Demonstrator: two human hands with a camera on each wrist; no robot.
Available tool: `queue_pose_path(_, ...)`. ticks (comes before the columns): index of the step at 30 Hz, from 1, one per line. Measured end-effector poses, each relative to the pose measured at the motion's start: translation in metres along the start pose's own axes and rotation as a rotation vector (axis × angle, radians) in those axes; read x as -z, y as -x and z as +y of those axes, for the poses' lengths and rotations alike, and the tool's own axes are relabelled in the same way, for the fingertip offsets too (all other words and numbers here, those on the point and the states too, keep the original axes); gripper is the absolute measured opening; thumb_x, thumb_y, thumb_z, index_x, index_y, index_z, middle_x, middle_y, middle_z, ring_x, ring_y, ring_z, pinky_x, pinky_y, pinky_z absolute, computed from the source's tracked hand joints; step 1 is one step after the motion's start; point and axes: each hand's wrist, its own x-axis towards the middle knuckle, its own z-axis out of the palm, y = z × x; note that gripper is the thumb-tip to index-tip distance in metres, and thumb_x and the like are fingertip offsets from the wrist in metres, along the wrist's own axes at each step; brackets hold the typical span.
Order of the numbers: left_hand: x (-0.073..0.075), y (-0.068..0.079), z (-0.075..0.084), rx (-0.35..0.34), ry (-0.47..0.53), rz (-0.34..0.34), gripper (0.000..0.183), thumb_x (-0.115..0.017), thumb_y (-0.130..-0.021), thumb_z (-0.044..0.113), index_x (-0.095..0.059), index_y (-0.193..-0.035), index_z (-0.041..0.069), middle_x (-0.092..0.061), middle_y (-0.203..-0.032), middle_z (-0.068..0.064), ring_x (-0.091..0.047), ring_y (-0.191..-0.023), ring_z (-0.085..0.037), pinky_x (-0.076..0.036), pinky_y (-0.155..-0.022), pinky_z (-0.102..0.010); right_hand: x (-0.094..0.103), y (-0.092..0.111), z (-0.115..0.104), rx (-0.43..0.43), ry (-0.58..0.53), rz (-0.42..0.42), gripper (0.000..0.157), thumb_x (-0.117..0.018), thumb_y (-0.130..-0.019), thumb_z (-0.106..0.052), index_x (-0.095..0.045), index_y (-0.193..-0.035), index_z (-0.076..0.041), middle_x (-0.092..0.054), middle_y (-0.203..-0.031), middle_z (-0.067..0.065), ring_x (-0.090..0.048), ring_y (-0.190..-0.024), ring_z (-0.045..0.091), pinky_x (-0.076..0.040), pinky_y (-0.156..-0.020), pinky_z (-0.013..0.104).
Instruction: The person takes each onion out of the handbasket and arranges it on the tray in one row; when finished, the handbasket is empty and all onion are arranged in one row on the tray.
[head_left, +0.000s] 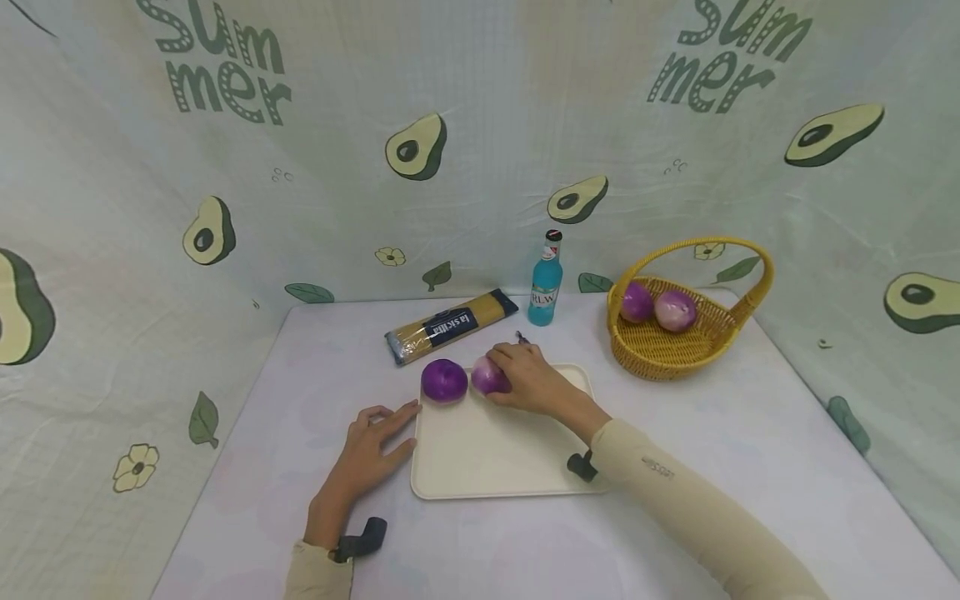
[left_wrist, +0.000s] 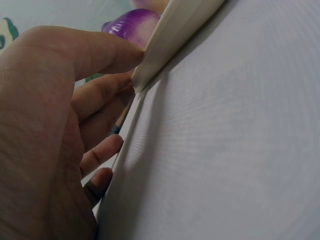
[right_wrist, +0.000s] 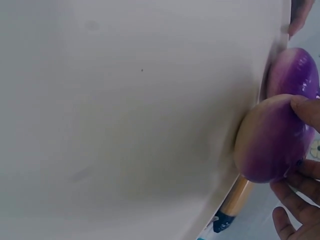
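A cream tray (head_left: pixel 487 458) lies on the table with two purple-and-white onions along its back edge. My right hand (head_left: pixel 528 379) grips the onion (head_left: pixel 489 377) nearer the middle, thumb on one side and fingers on the other. In the right wrist view this held onion (right_wrist: pixel 272 140) overlaps the darker onion (right_wrist: pixel 295 72). That second onion (head_left: pixel 444 382) sits at the tray's back left corner. My left hand (head_left: pixel 371 454) is at the tray's left side, its thumb and fingers spread along the rim. The left wrist view shows thumb and fingertips right at the tray wall (left_wrist: pixel 165 45).
A yellow wicker basket (head_left: pixel 660 367) with a tall handle stands at the back right, holding two more onions (head_left: pixel 675 311). Behind the tray are a pack of pasta (head_left: pixel 450 327) and a blue bottle (head_left: pixel 545 287). A printed cloth (head_left: pixel 487 83) hangs behind the table.
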Motion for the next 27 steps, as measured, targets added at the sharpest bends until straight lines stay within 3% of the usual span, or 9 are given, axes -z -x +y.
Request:
queue_pose_path(11, -0.002, -0.002, 0.001, 0.018, 0.002, -0.017, 0.054, -0.063, -0.095, 0.045, -0.051, -0.147, 0.035, -0.051, -0.147, 0.015, -0.039, -0.128, -0.025, -0.031, -0.101, -0.053, -0.004, 0.001, 0.002, 0.015, -0.012, 0.032, 0.069, -0.082, -0.083, -0.037, -0.056, -0.135, 0.001, -0.056, -0.137, 0.017, -0.048, -0.131, 0.031, -0.03, -0.112, 0.056)
queue_pose_path(15, -0.001, -0.002, 0.004, 0.027, 0.007, -0.023, 0.054, -0.064, -0.095, 0.045, -0.051, -0.147, 0.036, -0.051, -0.147, 0.016, -0.039, -0.128, -0.025, -0.031, -0.102, -0.054, -0.004, 0.004, 0.004, -0.022, -0.01, 0.021, 0.071, -0.082, -0.083, -0.039, -0.056, -0.137, -0.003, -0.055, -0.14, 0.015, -0.047, -0.133, 0.029, -0.032, -0.111, 0.053)
queue_pose_path(27, 0.001, -0.002, 0.002, 0.027, -0.009, -0.02, 0.055, -0.064, -0.095, 0.042, -0.051, -0.148, 0.033, -0.053, -0.147, 0.011, -0.039, -0.128, -0.028, -0.031, -0.102, -0.056, 0.013, 0.027, 0.015, -0.044, -0.061, 0.05, 0.069, -0.078, -0.087, -0.039, -0.054, -0.14, -0.002, -0.053, -0.143, 0.016, -0.045, -0.134, 0.032, -0.03, -0.112, 0.049)
